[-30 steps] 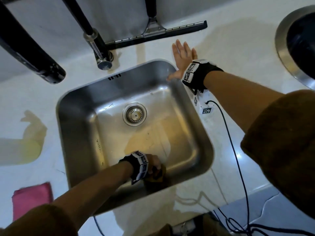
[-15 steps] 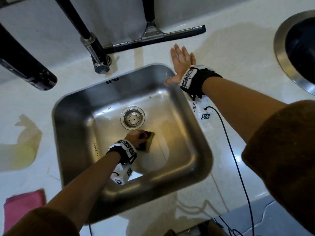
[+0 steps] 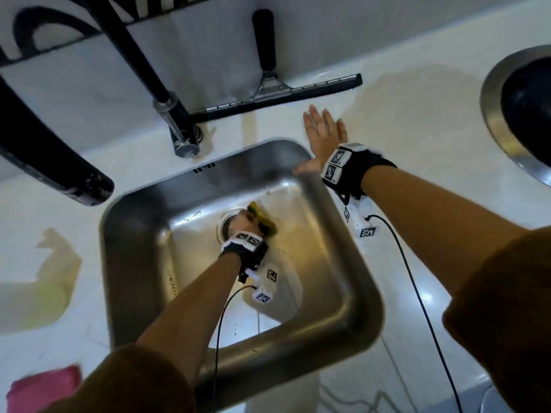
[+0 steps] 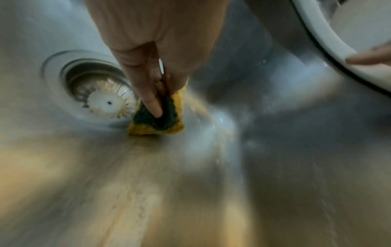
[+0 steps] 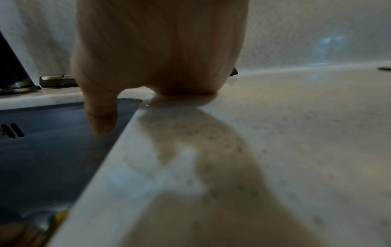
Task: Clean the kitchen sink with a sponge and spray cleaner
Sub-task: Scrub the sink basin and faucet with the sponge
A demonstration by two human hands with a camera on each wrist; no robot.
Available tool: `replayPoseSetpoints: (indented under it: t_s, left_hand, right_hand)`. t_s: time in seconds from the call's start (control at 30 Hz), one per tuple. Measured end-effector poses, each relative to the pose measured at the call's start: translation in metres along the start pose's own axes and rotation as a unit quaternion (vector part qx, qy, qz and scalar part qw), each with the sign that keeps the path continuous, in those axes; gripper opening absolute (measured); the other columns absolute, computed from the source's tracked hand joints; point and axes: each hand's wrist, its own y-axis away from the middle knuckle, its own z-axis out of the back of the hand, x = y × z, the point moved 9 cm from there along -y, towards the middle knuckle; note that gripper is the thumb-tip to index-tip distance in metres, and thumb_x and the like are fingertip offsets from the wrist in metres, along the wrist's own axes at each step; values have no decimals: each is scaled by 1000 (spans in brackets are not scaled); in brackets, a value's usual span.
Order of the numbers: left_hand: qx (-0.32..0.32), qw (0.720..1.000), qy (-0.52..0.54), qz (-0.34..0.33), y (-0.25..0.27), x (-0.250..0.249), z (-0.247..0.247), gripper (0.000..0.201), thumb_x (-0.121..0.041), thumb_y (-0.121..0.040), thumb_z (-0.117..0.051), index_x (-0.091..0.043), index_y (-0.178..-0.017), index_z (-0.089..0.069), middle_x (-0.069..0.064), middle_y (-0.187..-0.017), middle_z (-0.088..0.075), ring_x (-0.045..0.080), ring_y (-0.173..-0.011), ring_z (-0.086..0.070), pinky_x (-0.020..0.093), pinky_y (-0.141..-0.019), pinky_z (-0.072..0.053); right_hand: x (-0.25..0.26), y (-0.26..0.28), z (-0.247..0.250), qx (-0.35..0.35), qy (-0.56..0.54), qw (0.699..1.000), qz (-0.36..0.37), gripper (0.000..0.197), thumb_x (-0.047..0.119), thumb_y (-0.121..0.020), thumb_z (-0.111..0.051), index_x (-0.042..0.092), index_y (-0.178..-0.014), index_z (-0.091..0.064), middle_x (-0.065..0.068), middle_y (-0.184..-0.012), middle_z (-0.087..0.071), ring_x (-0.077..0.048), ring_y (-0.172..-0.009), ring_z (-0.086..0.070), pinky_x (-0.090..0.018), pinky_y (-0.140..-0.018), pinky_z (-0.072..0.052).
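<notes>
The steel sink [image 3: 140, 263] is set into a white counter. My left hand [image 3: 243, 222] grips a yellow sponge [image 3: 264, 220] with a dark green scrub side [image 4: 167, 117] and presses it on the sink floor, just right of the drain strainer [image 4: 103, 102]. My right hand [image 3: 322, 138] lies flat on the counter at the sink's back right corner, fingers straight, thumb [image 5: 101, 117] hanging over the sink edge. No spray cleaner shows in any view.
A black tap [image 3: 179, 126] rises behind the sink, its spout [image 3: 56, 174] arching over the left. A squeegee [image 3: 268, 93] leans on the back wall. A pink cloth [image 3: 44, 389] lies bottom left. A round steel basin [image 3: 518, 114] sits far right. Cables trail from both wrists.
My left hand has carried the sponge from the sink's near wall across the floor to the far side of the drain. The right hand has stayed flat on the counter.
</notes>
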Motion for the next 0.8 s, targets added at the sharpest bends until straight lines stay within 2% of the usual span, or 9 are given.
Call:
replayPoseSetpoints:
  t_s: [0.1,0.17,0.2,0.27,0.37,0.47,0.53,0.7,0.8]
  left_hand:
    - [-14,1000,17,4,-35,-19,17,22,-18,-92,-54,-11,-111,-62,13,-121,-63,29,-112,-61,34,-95,-51]
    - [-16,1000,2,6,-50,-30,19,9,-16,-93,-53,-16,-90,-62,11,-114,-63,27,-115,-58,26,-86,-49]
    - [-21,1000,-6,-4,-54,-35,18,14,-15,-93,-53,-19,-81,-59,13,-112,-62,28,-116,-57,24,-83,-48]
    - [-18,999,-23,-17,-59,-40,11,10,-13,-91,-54,-13,-90,-64,16,-120,-62,32,-116,-57,32,-92,-47]
    - [-1,995,-71,-74,-56,-55,-9,24,-18,-88,-61,-9,-109,-65,16,-119,-64,33,-109,-60,37,-95,-49]
    - [45,973,-157,-164,-37,-83,-34,28,-26,-87,-62,-8,-108,-65,16,-116,-64,32,-109,-59,32,-91,-45]
    - [82,958,-186,-204,-23,-94,-53,23,-23,-85,-62,-9,-103,-64,14,-115,-63,31,-108,-58,29,-86,-43]
    - [154,931,-233,-236,16,-95,-95,22,-19,-90,-56,-13,-110,-62,10,-126,-57,29,-113,-56,28,-95,-41]
    - [192,915,-251,-251,50,-81,-115,25,-17,-89,-58,-6,-110,-63,13,-120,-59,31,-110,-58,33,-97,-43]
  right_hand:
    - [1,0,1,-14,-4,1000,1,120,60,-72,-67,13,-149,12,-4,-157,19,-28,-146,16,-46,-117,7]
    - [1,0,1,-22,5,1000,-2,121,61,-71,-67,13,-149,11,-4,-158,18,-29,-146,15,-46,-118,5]
    - [0,0,2,-23,8,1000,-3,121,62,-71,-67,13,-149,11,-4,-158,18,-29,-146,15,-46,-118,5]
    - [1,0,3,-19,3,1000,0,120,61,-72,-67,12,-149,11,-4,-158,19,-29,-146,15,-46,-117,5]
    - [0,0,3,-14,-11,1000,4,118,59,-73,-67,12,-150,10,-4,-158,18,-28,-146,15,-46,-117,7]
    - [-1,-1,1,-14,-2,1000,0,120,61,-71,-66,13,-149,12,-4,-157,19,-28,-145,17,-46,-117,7]
    - [-1,-1,-1,-10,-6,1000,1,120,61,-72,-66,13,-149,12,-4,-157,20,-28,-145,17,-46,-117,7]
    - [-1,0,0,-9,-10,1000,2,121,63,-71,-66,13,-149,12,-4,-158,19,-28,-145,17,-47,-117,7]
    - [0,2,0,-4,-9,1000,3,121,62,-71,-66,12,-149,13,-5,-157,20,-28,-145,18,-46,-117,9]
